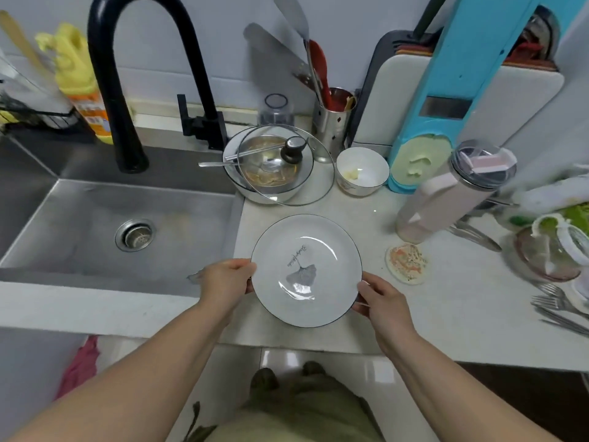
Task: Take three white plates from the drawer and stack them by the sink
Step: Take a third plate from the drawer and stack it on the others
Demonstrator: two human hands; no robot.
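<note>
White plate [306, 271] with a thin dark rim and a grey leaf print sits over the counter [446, 282] just right of the sink [95, 224], held at both edges. Left hand [227, 279] grips its left rim, thumb on top and fingers curled beneath. Right hand [381, 298] clasps the lower right rim the same way. Whether the plate rests on the counter or hangs just above it is hard to tell from this angle, and only one plate shows; any beneath it would be hidden.

Behind the plate stands a used bowl [267, 173] with chopsticks, a glass lid [287, 164] tilted over it. A small white bowl [362, 170] stands just to its right. Further right, a pale tumbler [452, 193] leans, and a round coaster [406, 263] lies near the plate. Forks [557, 304] lie at the far right. A black tap [127, 90] arches over the sink.
</note>
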